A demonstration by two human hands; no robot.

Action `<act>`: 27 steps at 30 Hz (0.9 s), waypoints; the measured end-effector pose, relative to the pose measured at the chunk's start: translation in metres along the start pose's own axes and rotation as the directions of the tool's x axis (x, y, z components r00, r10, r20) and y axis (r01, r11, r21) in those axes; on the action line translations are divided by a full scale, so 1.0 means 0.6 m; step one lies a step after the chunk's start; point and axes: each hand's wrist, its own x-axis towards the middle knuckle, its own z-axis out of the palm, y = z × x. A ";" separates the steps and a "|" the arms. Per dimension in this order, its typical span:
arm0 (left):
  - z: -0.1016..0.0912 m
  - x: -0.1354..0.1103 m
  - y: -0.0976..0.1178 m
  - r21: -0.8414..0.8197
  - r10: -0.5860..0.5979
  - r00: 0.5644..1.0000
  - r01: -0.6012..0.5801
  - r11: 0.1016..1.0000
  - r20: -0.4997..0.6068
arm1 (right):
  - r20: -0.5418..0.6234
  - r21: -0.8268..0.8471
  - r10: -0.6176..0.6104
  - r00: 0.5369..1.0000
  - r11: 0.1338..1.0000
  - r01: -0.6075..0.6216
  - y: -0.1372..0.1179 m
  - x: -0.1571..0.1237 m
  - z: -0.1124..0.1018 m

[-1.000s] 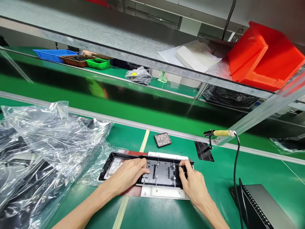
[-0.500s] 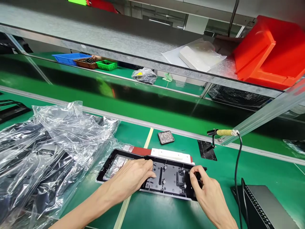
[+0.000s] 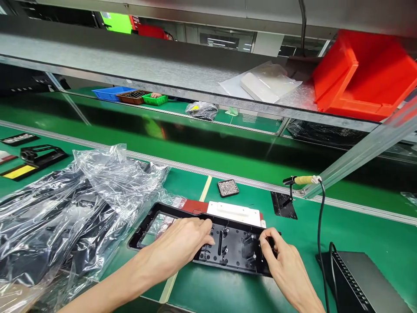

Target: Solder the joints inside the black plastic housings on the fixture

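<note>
A long black plastic panel (image 3: 228, 248) with ribs and screw posts lies across the green bench in front of me. My left hand (image 3: 182, 243) rests on its middle, fingers curled over the panel and gripping it. My right hand (image 3: 282, 258) pinches the panel's right end. Behind the panel sits a white fixture block (image 3: 234, 212) on a red plate (image 3: 192, 205).
A heap of clear plastic bags (image 3: 74, 204) holding black parts fills the left. A small tray of screws (image 3: 228, 188) lies beyond the fixture. A yellow-handled tool (image 3: 302, 180) with a black cable hangs at right, above a dark grey box (image 3: 365, 282). Red bins (image 3: 365, 78) stand on the shelf.
Both hands have drawn the black panel toward me and slightly left, off the white fixture block, which now shows behind it. My view has shifted left.
</note>
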 end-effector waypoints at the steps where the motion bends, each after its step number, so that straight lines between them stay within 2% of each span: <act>1: -0.002 -0.002 0.004 0.005 -0.001 1.000 0.002 1.000 -0.003 | -0.004 0.003 -0.003 1.000 1.000 0.003 0.001 -0.003 0.000; 6: -0.003 -0.016 0.021 0.041 0.004 1.000 -0.004 0.999 0.012 | -0.047 -0.038 -0.026 0.999 0.999 0.024 0.004 -0.025 -0.002; 9: 0.010 -0.027 0.025 0.075 0.067 0.996 -0.062 0.995 -0.056 | -0.154 -0.106 -0.095 0.983 0.991 0.079 0.011 -0.044 -0.001; 13: 0.039 -0.040 0.024 0.107 0.210 0.953 -0.191 0.976 -0.217 | -0.317 -0.213 -0.249 0.915 0.959 0.187 0.020 -0.073 0.007; 17: 0.062 -0.052 0.022 0.154 0.293 0.896 -0.255 0.955 -0.333 | -0.404 -0.288 -0.354 0.844 0.925 0.250 0.021 -0.093 0.014; 21: 0.077 -0.060 0.015 0.209 0.332 0.868 -0.270 0.940 -0.369 | -0.449 -0.358 -0.455 0.769 0.880 0.311 0.020 -0.102 0.021; 27: 0.105 -0.065 -0.007 0.216 0.349 0.844 -0.283 0.935 -0.407 | -0.442 -0.436 -0.520 0.731 0.837 0.331 0.009 -0.105 0.027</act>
